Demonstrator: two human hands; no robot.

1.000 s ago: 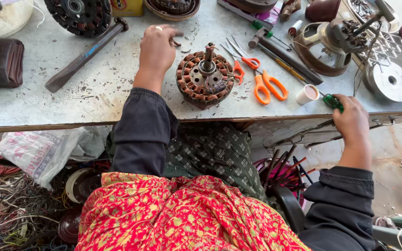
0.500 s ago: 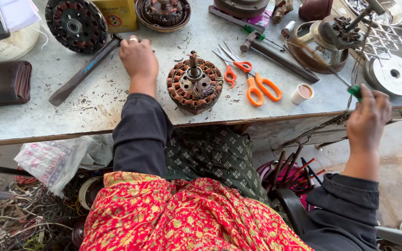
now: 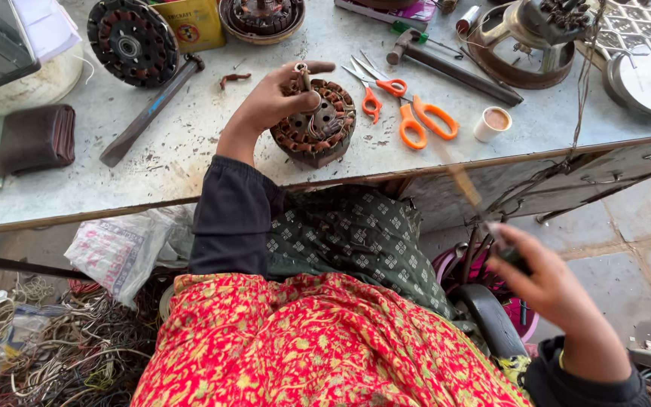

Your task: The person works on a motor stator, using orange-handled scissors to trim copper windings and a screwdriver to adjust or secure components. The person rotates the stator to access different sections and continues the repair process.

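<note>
A wound motor stator (image 3: 314,124) is seen standing on the grey surface (image 3: 190,151), gripped at its shaft by the curled left hand (image 3: 273,98). Orange scissors (image 3: 408,113) lie just right. Nearer, off the surface, a blurred screwdriver (image 3: 465,188) is clasped in the closed right hand (image 3: 551,290).

Worktop (image 3: 190,151): pale grey, speckled with dark bits. Motor stator (image 3: 314,124) near front edge: copper-brown windings, dark grey core. Scissors (image 3: 408,113): orange handles, silver blades. Small cup (image 3: 491,123): white, brown contents. Wallet (image 3: 35,139) at left edge: dark brown. Tin (image 3: 190,22) at back edge: yellow. Lap cloth (image 3: 303,347): red with yellow floral print. Under it, fabric (image 3: 348,234): dark green, small pale diamond pattern. Sleeves (image 3: 231,215): black.
</note>
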